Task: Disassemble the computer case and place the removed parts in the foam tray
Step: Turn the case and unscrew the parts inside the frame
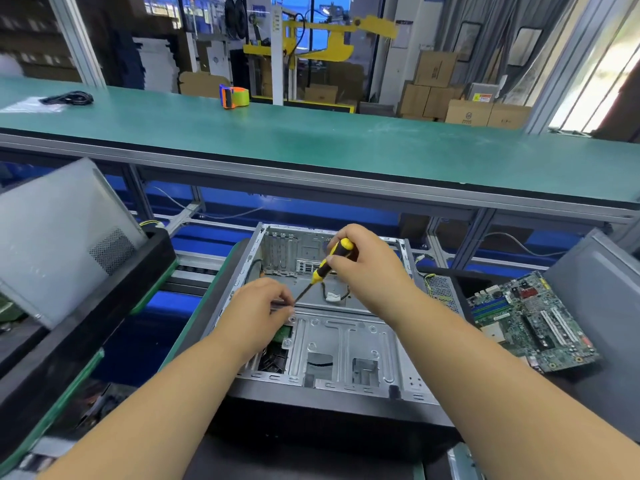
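Inside open case [332, 344], R hand [367, 268] grip on screwdriver [329, 263], tip by L fingers [282, 303]

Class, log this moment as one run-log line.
right hand grips screwdriver | left hand pinches tip | case open | motherboard out

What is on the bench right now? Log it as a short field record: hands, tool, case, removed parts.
right hand: right hand grips the handle of the yellow-and-black screwdriver
left hand: left hand pinches near the screwdriver tip, at the drive cage edge
tool angle: tilted, tip down and to the left
computer case: computer case lies open on its side, motherboard bay bare
motherboard: motherboard lies outside the case, to its right
side panel: grey side panel leans at left
far bench: tape dispenser and a black cable bundle
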The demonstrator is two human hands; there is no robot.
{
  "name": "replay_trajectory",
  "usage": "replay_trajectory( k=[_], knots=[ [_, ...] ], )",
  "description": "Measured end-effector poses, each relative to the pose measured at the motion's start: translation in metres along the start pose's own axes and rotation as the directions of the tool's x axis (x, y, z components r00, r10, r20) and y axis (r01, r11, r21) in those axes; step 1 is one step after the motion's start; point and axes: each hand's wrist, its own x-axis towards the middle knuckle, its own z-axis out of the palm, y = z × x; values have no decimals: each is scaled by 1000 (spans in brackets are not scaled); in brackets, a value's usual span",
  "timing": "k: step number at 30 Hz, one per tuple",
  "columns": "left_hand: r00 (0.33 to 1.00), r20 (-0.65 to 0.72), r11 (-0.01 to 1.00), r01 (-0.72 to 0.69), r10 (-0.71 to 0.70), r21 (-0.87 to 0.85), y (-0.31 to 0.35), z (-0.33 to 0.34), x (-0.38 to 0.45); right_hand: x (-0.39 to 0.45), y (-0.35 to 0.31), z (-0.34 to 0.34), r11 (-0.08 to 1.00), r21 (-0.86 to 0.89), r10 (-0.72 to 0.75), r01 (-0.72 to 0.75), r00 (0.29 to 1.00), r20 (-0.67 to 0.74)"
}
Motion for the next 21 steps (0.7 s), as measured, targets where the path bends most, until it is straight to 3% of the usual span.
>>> replay_trajectory(
  k=[3, 6, 8, 10, 12, 14, 17, 21],
  knots=[
    [992, -57, 985, 107, -116, -134, 9, 2, -5, -7, 17, -14, 983, 184, 40, -21, 995, -97],
    [969, -72, 893, 187, -236, -409, 24, 5, -9, -15, 34, -30, 900, 431, 163, -65, 967, -194],
    [958, -48, 791, 205, -284, -577, 35, 8, -10, -20, 43, -42, 780, 610, 322, -141, 926, -198],
    [957, -15, 704, 203, -289, -680, 47, 12, -10, -26, 51, -52, 587, 787, 463, -193, 877, -130],
    [963, 14, 641, 190, -270, -744, 59, 16, -6, -36, 56, -58, 369, 907, 528, -203, 849, -24],
    [971, 43, 606, 182, -237, -774, 69, 20, -2, -48, 60, -62, 271, 939, 535, -211, 844, 35],
    [978, 124, 567, 198, -166, -800, 83, 31, 1, -68, 67, -65, 242, 946, 534, -213, 844, 53],
    [970, 242, 581, 212, -26, -786, 100, 52, -4, -96, 73, -67, 316, 923, 548, -218, 836, 10]
  ],
)
